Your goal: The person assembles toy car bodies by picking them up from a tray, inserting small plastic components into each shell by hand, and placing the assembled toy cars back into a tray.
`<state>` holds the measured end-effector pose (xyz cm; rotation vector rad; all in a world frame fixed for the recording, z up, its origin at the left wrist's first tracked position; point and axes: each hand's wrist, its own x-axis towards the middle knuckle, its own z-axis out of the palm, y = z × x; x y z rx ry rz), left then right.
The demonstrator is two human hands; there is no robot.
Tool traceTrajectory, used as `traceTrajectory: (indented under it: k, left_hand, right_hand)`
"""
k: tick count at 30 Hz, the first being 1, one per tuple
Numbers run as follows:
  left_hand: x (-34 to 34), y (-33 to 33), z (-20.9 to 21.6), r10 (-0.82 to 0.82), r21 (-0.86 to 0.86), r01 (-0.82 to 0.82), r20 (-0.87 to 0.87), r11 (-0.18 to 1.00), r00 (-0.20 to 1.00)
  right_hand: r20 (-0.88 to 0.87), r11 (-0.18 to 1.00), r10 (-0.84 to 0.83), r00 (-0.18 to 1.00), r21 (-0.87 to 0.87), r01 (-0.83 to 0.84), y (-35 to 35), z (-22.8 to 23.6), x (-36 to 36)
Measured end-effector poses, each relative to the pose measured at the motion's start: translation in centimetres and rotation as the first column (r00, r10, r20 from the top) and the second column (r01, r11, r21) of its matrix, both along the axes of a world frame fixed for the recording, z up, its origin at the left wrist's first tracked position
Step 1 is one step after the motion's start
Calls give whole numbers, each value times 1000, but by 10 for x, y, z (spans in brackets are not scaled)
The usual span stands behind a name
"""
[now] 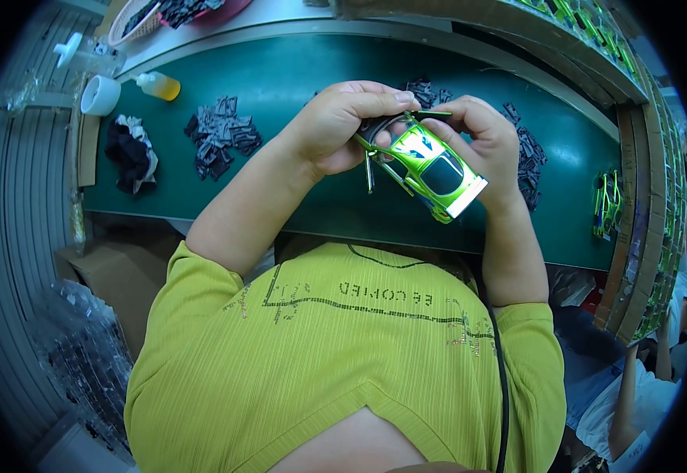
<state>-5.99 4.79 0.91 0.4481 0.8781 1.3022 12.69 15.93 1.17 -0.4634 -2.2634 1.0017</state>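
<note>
A bright green toy car (422, 162) with dark windows is held up above the green table, its white-edged end tilted toward me and to the right. One door (372, 172) stands swung out on its left side. My left hand (343, 118) is closed around the far end of the car, thumb and finger pinched by a dark part there. On the other side my right hand (481, 142) steadies the car, its fingers bent at a thin green-edged piece (431, 114) that sticks out, seemingly the other door. The fingers partly hide the far end.
Grey-black small parts (223, 135) lie heaped on the table (280, 71), with another pile (528, 158) at right. At left are a dark cloth (130, 154), a bottle of yellow liquid (158, 86) and a white roll (100, 95). Green car parts (606, 203) sit at the right edge.
</note>
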Motion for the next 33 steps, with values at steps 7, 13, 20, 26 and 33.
traceTrajectory:
  k: [7,13,20,26,33]
  left_hand:
    - [6,0,-15,20,-53,-14,117,998,993]
    - [3,-5,-11,56,-156,-51,29,986,998]
    - [6,-9,-9,36,-149,-39,-29,988,999]
    - [9,-6,-13,60,-216,-56,14,975,998]
    - [13,-6,-16,-22,-192,20,-12,981,1000]
  right_hand:
    - [-94,995,103,990,16,-102,15,-24,1]
    - [-66,991,100,993,-79,-105,15,-25,2]
    - [-119,982,182,976,61,-176,16,-23,5]
    - [-62,960,183,981,-203,-192,18,-27,6]
    - [-15,966,250,968,-69,-251,12,-24,2]
